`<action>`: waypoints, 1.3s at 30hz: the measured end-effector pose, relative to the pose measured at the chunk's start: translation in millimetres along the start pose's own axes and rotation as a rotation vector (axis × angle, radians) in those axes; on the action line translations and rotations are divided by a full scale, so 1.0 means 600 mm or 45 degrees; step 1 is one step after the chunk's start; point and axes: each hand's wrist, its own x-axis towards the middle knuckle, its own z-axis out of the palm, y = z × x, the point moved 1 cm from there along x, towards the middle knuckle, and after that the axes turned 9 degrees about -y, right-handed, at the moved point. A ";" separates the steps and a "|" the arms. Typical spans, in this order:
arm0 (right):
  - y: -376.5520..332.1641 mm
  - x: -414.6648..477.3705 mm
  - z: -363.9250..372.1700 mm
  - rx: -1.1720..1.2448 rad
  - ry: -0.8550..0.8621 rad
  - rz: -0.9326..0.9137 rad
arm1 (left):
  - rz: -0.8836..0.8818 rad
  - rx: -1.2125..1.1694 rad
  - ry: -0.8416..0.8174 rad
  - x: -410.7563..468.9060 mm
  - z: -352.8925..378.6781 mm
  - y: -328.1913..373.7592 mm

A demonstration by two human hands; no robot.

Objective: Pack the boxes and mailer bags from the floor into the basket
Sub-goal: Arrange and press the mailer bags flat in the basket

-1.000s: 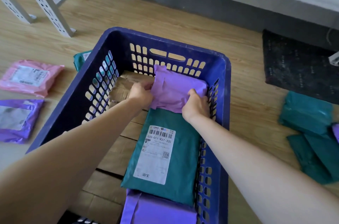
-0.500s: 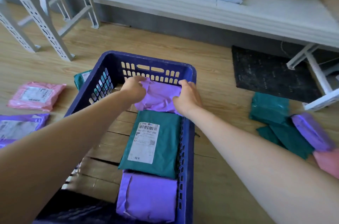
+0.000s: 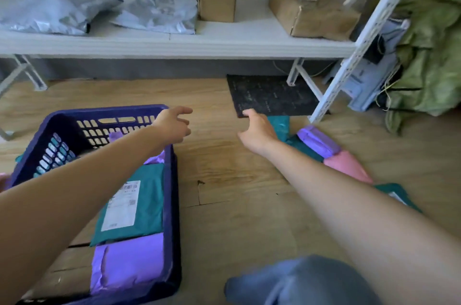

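Both hands off the purple mailer, left hand [image 3: 173, 127] loose-fingered, empty, right hand [image 3: 258, 130] spread, empty, near teal bags [image 3: 280, 127]

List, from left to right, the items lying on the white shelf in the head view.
On the white shelf: crumpled grey mailer bag → second grey mailer bag → small upright cardboard box → larger taped cardboard box.
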 end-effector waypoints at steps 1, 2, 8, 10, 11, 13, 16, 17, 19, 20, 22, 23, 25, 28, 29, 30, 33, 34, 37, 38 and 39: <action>0.028 0.001 -0.017 0.011 0.017 0.031 | -0.011 -0.032 -0.043 0.008 0.023 0.008; 0.057 0.004 -0.033 0.036 0.036 0.068 | -0.021 -0.051 -0.084 0.019 0.046 0.015; 0.224 0.042 -0.093 0.232 0.087 0.234 | -0.098 0.059 -0.255 0.108 0.189 0.039; 0.281 0.070 -0.103 0.288 0.109 0.251 | -0.142 0.050 -0.256 0.163 0.236 0.037; 0.308 0.087 -0.104 0.326 0.112 0.265 | -0.165 0.030 -0.256 0.193 0.258 0.034; 0.361 0.132 -0.100 0.402 0.137 0.294 | -0.197 0.000 -0.249 0.254 0.299 0.024; 0.431 0.208 -0.082 0.462 0.142 0.329 | -0.245 -0.018 -0.256 0.345 0.347 -0.004; 0.451 0.233 -0.074 0.482 0.124 0.341 | -0.271 -0.020 -0.257 0.373 0.361 -0.015; 0.490 0.281 -0.058 0.501 0.086 0.350 | -0.304 0.000 -0.256 0.424 0.385 -0.037; 0.504 0.303 -0.050 0.511 0.064 0.349 | -0.304 0.025 -0.259 0.447 0.396 -0.046; 0.529 0.350 -0.034 0.534 0.016 0.353 | -0.294 0.101 -0.249 0.486 0.413 -0.065; 0.540 0.371 -0.026 0.543 0.005 0.369 | -0.296 0.145 -0.244 0.503 0.422 -0.074; 0.556 0.408 -0.011 0.550 -0.008 0.392 | -0.322 0.199 -0.250 0.535 0.436 -0.095; 0.572 0.451 0.011 0.512 -0.047 0.384 | -0.350 0.214 -0.262 0.575 0.451 -0.125; 0.578 0.461 0.018 0.503 -0.053 0.386 | -0.356 0.199 -0.251 0.587 0.455 -0.133; 0.583 0.470 0.024 0.504 -0.055 0.395 | -0.370 0.167 -0.230 0.598 0.459 -0.139; 0.595 0.492 0.039 0.536 -0.056 0.421 | -0.456 0.038 -0.177 0.622 0.470 -0.150; 0.598 0.498 0.046 0.560 -0.060 0.431 | -0.497 0.001 -0.186 0.628 0.473 -0.155; 0.604 0.507 0.065 0.661 -0.074 0.460 | -0.593 -0.132 -0.226 0.640 0.481 -0.172; 0.603 0.507 0.069 0.676 -0.086 0.472 | -0.618 -0.192 -0.233 0.643 0.483 -0.176; 0.602 0.507 0.073 0.688 -0.091 0.482 | -0.639 -0.259 -0.232 0.645 0.485 -0.180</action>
